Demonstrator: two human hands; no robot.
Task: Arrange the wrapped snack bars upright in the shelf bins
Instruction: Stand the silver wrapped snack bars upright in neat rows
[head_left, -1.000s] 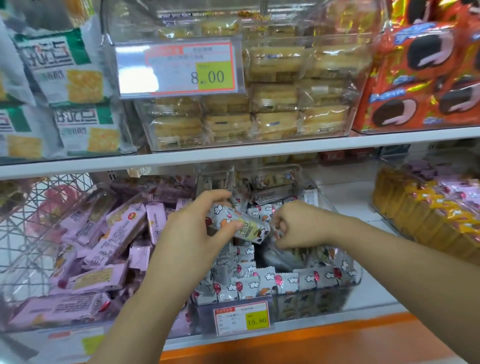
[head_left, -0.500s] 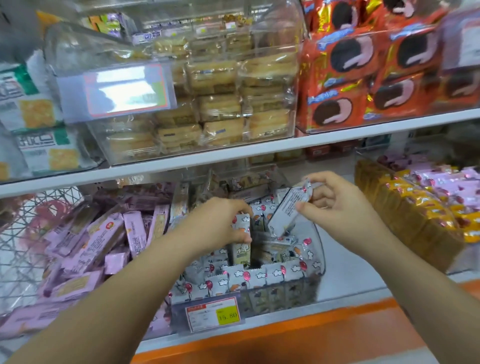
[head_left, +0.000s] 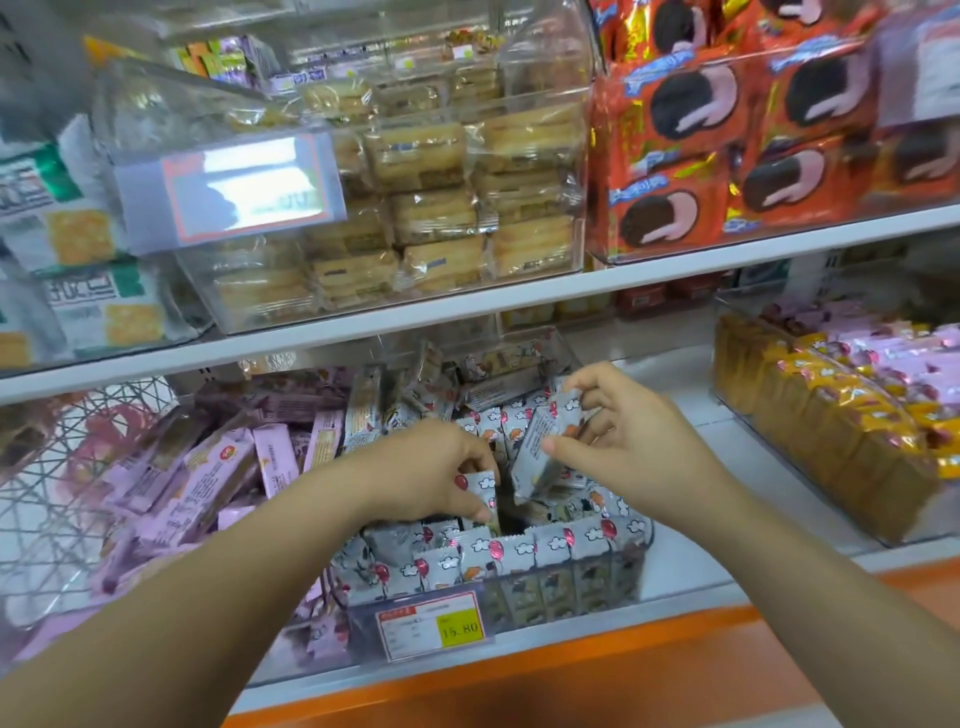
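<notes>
Both hands are over the middle bin of the lower shelf (head_left: 685, 558). The left hand (head_left: 431, 475) is curled, thumb and fingers pinching the top of a snack bar (head_left: 484, 496) in a grey-white wrapper with clouds and red balloons. It stands upright inside the clear bin (head_left: 643, 566), just behind the front row (head_left: 524, 553).

The right hand (head_left: 631, 441) pinches a second snack bar (head_left: 537, 454) between thumb and fingers. This bar is tilted, upper end at the fingertips and lower end pointing down into the bin's middle. It sits just right of the left hand's bar; can't tell if the two touch.

The front row stands upright, side by side along the bin's front wall. At the bin's rear, loose bars (head_left: 493, 387) lie jumbled at mixed angles. A price tag (head_left: 435, 626) reading 15.80 is on the bin's front, at the shelf's front edge.

Left of the bin are pink bars (head_left: 208, 467) in a heap, mostly lying flat. A wire basket (head_left: 47, 499) is at the far left end. Yellow packs (head_left: 831, 431) stand in rows in a clear bin at the shelf's right end, apart from the middle bin.

An orange strip (head_left: 545, 686) runs below the shelf's front edge.

The upper shelf (head_left: 467, 306) carries biscuit packs (head_left: 441, 208) stacked in a clear box, red packs (head_left: 727, 156) to the right and green-and-white packs (head_left: 78, 234) to the left.
</notes>
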